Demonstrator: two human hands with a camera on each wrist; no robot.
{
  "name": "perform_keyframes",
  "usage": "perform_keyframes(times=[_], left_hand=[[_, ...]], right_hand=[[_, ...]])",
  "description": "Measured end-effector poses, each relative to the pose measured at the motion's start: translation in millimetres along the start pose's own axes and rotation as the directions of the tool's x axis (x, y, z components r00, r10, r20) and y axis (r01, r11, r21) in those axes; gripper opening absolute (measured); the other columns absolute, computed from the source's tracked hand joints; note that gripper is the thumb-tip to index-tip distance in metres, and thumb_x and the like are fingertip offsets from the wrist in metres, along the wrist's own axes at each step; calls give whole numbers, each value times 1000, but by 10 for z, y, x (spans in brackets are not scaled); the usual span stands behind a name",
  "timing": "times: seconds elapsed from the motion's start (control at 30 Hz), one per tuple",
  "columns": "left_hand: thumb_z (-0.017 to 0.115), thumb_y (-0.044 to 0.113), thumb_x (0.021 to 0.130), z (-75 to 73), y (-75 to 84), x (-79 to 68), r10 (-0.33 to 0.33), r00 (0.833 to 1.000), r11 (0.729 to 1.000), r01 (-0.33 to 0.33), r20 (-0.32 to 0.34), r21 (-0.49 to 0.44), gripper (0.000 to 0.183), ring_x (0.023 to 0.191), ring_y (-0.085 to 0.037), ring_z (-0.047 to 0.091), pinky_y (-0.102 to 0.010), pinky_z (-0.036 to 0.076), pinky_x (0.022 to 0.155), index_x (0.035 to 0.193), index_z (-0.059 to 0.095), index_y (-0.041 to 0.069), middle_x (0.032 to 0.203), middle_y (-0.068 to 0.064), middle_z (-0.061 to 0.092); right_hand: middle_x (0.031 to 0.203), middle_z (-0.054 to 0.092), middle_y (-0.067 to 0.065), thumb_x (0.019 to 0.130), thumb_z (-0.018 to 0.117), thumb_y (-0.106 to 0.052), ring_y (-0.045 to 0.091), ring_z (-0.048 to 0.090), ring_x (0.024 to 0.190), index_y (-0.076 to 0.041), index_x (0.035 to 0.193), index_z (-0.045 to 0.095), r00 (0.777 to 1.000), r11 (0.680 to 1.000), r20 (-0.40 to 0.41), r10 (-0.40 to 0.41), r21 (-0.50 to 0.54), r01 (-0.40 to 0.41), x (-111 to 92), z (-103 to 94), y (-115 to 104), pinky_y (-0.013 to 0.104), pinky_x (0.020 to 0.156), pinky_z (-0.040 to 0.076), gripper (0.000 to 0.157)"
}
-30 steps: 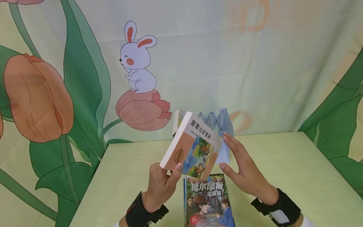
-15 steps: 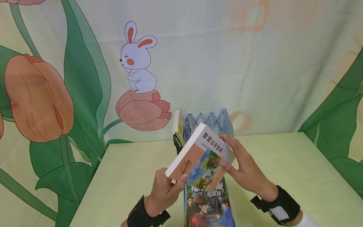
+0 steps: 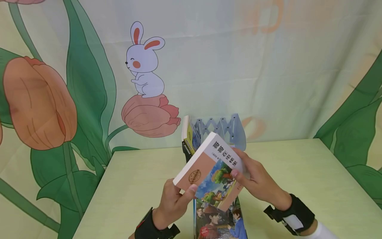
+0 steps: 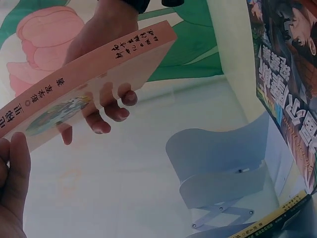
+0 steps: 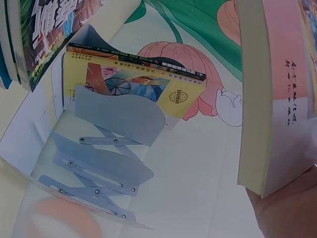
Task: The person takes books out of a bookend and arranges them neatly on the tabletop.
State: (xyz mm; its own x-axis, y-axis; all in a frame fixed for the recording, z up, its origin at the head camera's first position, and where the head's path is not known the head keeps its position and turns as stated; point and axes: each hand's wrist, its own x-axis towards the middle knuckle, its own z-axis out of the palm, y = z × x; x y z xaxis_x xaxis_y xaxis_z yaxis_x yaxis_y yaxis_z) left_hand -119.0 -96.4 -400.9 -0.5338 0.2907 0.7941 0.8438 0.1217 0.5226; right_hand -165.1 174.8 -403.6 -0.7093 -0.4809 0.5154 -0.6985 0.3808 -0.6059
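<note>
A thick paperback book with an orange-and-white cover and a painted landscape is held tilted in the air by both hands. My left hand grips its lower left corner, thumb on the cover. At the opposite side my right hand pinches the edge, thumb on the front and fingers behind. The book's pink spine faces the left wrist camera, and its page edges show in the right wrist view. Below it lies a stack of comic-style books, partly covered by the held book.
Behind stands a blue-grey expandable bookend rack with criss-cross bars. A yellow book and a dark thin book stand in its left end. All rest on a pale green table before a printed cloth backdrop.
The book has come down and right, toward me, uncovering more of the rack. My right hand, earlier apart from the book with spread fingers, now grips its right side.
</note>
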Motion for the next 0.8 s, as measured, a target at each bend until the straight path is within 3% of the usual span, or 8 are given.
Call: perform_keyframes(times=[0.17,0.43,0.6,0.8], left_hand=[[48,-11,91,-2,-11,-27,-109,994,992,110,15,-56,38,65,-20,67,-23,55,56,129,54,-8,96,-25,69],[43,-6,97,-5,-44,-49,-185,982,975,187,25,-117,37,75,-20,66,-27,56,54,134,50,-11,108,-32,63],[44,-4,98,10,-77,-58,-223,975,965,222,4,-143,36,61,-18,56,-28,56,52,132,51,-13,99,-29,63],[44,-6,97,20,-123,-92,-255,967,950,252,9,-182,34,42,-14,40,-29,55,51,130,51,-15,72,-19,55]], right_hand=[[124,63,11,99,52,-6,13,66,92,-22,155,27,1000,999,-3,12,49,-12,-9,30,4,28,68,56,63],[108,66,8,99,52,-3,6,66,80,-19,151,33,999,998,-48,2,66,1,-45,98,55,25,60,55,58],[104,67,8,97,56,-3,4,65,75,-16,148,38,996,999,-84,14,37,-11,-74,145,61,24,57,54,56],[103,68,10,96,58,-4,3,63,73,-11,145,42,991,999,-126,38,35,-34,-115,194,72,24,56,53,52]])
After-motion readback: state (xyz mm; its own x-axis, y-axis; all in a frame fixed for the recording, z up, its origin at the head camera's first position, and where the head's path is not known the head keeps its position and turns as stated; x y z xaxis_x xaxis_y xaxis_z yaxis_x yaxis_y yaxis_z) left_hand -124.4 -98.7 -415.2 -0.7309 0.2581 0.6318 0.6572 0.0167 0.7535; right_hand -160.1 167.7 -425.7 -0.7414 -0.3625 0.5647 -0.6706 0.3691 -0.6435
